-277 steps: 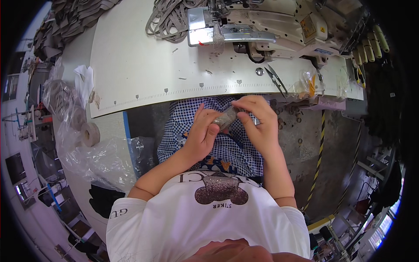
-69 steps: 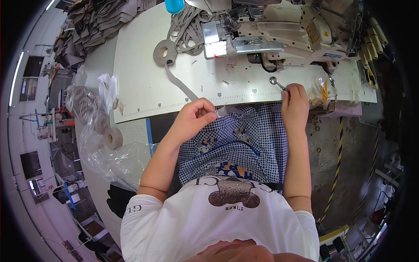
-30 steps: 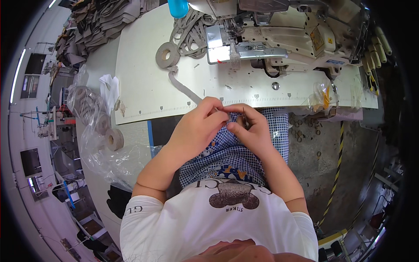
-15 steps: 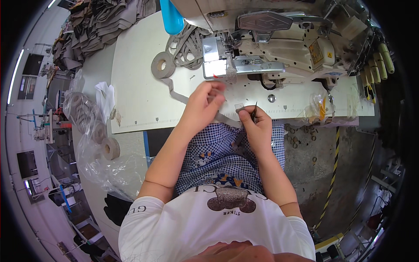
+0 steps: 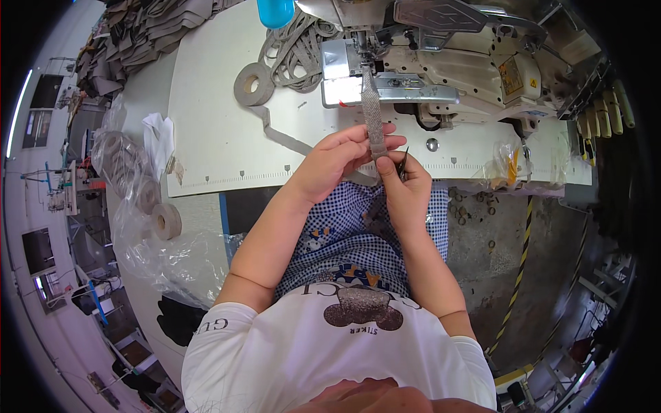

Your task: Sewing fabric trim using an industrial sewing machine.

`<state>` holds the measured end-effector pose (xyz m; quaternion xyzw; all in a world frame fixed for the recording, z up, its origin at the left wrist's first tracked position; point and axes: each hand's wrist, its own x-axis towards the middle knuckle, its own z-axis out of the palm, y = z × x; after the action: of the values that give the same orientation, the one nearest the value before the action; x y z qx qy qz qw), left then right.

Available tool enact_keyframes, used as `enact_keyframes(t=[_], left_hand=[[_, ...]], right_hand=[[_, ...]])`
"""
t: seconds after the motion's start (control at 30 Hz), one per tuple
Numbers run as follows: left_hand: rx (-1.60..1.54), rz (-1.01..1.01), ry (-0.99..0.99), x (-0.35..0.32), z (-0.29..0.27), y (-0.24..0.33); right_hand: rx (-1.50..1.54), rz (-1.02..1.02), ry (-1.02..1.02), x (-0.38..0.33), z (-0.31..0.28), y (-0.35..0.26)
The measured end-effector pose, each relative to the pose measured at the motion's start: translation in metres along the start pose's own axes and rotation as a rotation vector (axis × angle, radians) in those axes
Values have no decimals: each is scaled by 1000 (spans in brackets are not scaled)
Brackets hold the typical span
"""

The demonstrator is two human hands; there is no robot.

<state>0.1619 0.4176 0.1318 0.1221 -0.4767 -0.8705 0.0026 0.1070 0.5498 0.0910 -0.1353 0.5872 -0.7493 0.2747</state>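
Observation:
A grey herringbone tape (image 5: 372, 110) runs from the sewing machine's needle area (image 5: 363, 58) straight down to my hands. My left hand (image 5: 330, 160) is closed on it near its lower end, its fingers passing behind the strip and their tips showing on the right. Just below, my right hand (image 5: 407, 189) pinches the end of the tape between thumb and forefinger. A thin dark pointed tool (image 5: 403, 160), perhaps snips or tweezers, is also tucked in that hand. From a tape roll (image 5: 242, 86) at the left, a second length of tape (image 5: 281, 136) leads under my left hand.
Loose coiled tape (image 5: 297, 51) lies left of the metal sewing plate (image 5: 337, 89). Clear plastic with more tape rolls (image 5: 166, 221) is on the left surface. Grey fabric pieces (image 5: 148, 31) are stacked at the far left. A small plastic bag (image 5: 506, 162) sits near the table's right front edge.
The tape from the machine is now drawn straight down to my hands. My left hand has moved right onto it, beside my right hand. The view has shifted slightly.

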Motion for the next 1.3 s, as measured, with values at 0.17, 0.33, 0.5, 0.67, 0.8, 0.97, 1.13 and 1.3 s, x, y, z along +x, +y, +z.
enact_keyframes(t=[0.17,0.33,0.5,0.67,0.8,0.97,1.13,1.3], left_hand=[[-49,-19,5,-2,0,-2],[-74,-10,11,-2,0,-5],[-66,12,64,-3,8,-6],[-4,57,146,0,12,-11],[41,107,178,2,10,-17],[39,174,216,3,15,-22],[-100,96,234,0,19,-18],[-80,61,262,3,13,-29]], right_hand=[[-29,-15,35,1,4,2],[-18,-10,39,2,5,5],[13,8,46,2,5,5],[52,65,23,1,4,3],[-33,-6,28,1,9,1],[-97,-18,18,0,6,-3],[-5,9,-1,-2,4,0],[-62,-6,-15,-3,1,4]])
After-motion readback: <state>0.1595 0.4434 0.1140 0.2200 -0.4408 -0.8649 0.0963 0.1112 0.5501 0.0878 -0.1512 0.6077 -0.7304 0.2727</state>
